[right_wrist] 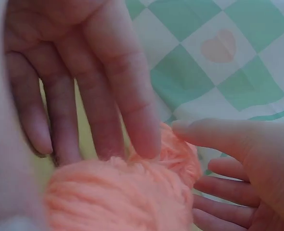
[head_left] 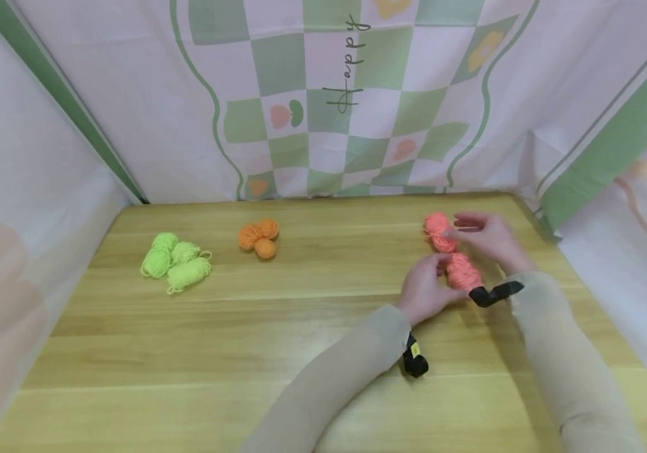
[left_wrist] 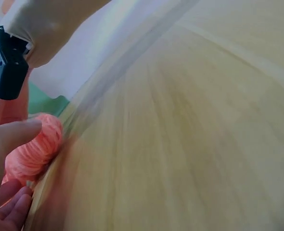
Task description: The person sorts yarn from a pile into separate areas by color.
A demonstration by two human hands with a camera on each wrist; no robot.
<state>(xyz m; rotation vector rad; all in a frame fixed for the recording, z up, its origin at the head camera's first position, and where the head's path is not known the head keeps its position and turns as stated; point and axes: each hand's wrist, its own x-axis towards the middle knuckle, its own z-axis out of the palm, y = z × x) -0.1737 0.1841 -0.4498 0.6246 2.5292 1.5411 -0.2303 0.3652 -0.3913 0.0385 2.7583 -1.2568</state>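
Observation:
Two coral-pink balls of yarn lie close together on the wooden table at the right. Around the near yarn ball [head_left: 463, 272] is my left hand [head_left: 426, 290], thumb on one side and fairly straight fingers on the other. The left wrist view shows that thumb [left_wrist: 17, 134] against the yarn [left_wrist: 33, 155]. At the far yarn ball [head_left: 439, 230], the thumb of my right hand [head_left: 490, 239] touches its side, while its other fingers stand apart from it. In the right wrist view, left fingertips meet the near ball [right_wrist: 118, 197], and the right thumb [right_wrist: 209, 137] rests at the far one.
Several lime-green yarn balls [head_left: 189, 273] are grouped at the table's left. Three orange yarn balls [head_left: 265, 248] sit together left of centre. A patterned cloth wall [head_left: 331, 151] closes off the back, and cloth walls flank both sides. Black wrist cameras [head_left: 415, 362] hang from both sleeves.

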